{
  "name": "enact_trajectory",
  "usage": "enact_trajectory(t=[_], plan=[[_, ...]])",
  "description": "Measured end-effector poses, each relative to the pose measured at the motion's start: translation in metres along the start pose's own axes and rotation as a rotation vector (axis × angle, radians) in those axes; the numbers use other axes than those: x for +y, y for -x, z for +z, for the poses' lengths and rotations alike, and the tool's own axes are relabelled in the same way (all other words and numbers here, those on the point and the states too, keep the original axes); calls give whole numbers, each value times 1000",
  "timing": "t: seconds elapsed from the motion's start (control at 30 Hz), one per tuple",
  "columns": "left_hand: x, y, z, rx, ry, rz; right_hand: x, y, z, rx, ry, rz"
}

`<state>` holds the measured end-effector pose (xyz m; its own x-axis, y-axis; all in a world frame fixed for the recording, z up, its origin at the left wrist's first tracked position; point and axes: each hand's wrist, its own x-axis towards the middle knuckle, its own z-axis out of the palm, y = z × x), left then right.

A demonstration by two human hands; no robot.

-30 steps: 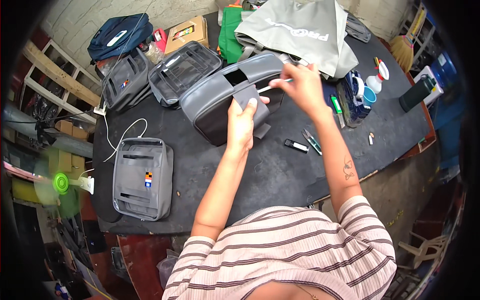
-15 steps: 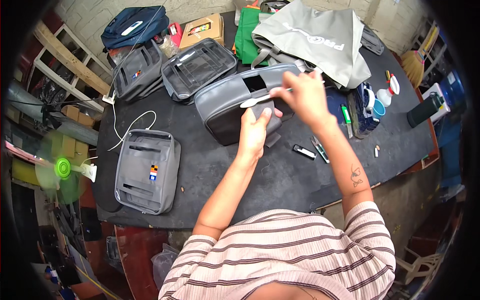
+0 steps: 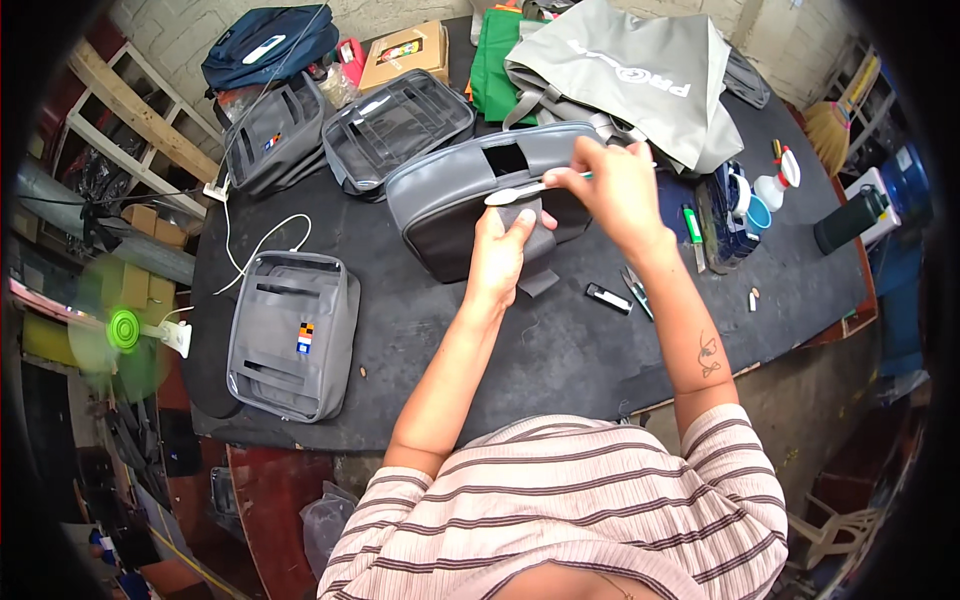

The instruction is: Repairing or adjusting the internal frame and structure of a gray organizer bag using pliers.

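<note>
A grey zippered bag (image 3: 440,205) with a dark front panel stands tilted on the black table, in front of me. My left hand (image 3: 502,245) is closed on a dark grey fabric strip (image 3: 515,214) at the bag's front, thumb on top. A loose tail of grey fabric (image 3: 540,284) hangs below that hand. My right hand (image 3: 615,195) pinches a slim white tool shaped like a toothbrush (image 3: 512,195). Its oval end points left and lies over the strip, just above my left thumb. Whether it touches the fabric I cannot tell.
Similar grey bags (image 3: 293,340) lie at left and behind. A black-cased item (image 3: 608,298), snips (image 3: 637,293) and a green cutter (image 3: 693,230) lie right of my hands. Farther right are a spray bottle (image 3: 775,183) and dark flask (image 3: 850,220). A large grey tote (image 3: 625,75) sits behind.
The white tool has shifted slightly to the right and up, with my right hand. My left hand keeps its hold on the strip, and more of the fabric tail shows below it.
</note>
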<state>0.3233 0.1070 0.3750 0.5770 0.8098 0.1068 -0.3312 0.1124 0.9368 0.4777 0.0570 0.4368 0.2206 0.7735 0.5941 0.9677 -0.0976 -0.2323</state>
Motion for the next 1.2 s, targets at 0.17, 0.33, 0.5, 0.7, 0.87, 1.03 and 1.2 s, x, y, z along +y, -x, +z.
enact_trajectory(t=[0.17, 0.33, 0.5, 0.7, 0.87, 1.03, 1.2], plan=[[8, 5, -21, 2, -195, 154, 42, 17, -10, 256, -188, 77], [-31, 48, -61, 426, -366, 495, 139, 109, 18, 352, -509, 645], [-63, 48, -59, -92, -827, 282, 171, 207, 44, -112, 96, 896], [-2, 6, -8, -214, -162, 134, 77, 162, 30, 122, -328, 372], [40, -39, -12, -211, 235, -141, 17, 121, 21, -100, -896, 133], [23, -65, -42, -58, 477, -444, -17, 109, 34, -286, -1185, 273], [-25, -43, -67, 5, 609, -571, -22, 123, 62, -180, -1184, 287]])
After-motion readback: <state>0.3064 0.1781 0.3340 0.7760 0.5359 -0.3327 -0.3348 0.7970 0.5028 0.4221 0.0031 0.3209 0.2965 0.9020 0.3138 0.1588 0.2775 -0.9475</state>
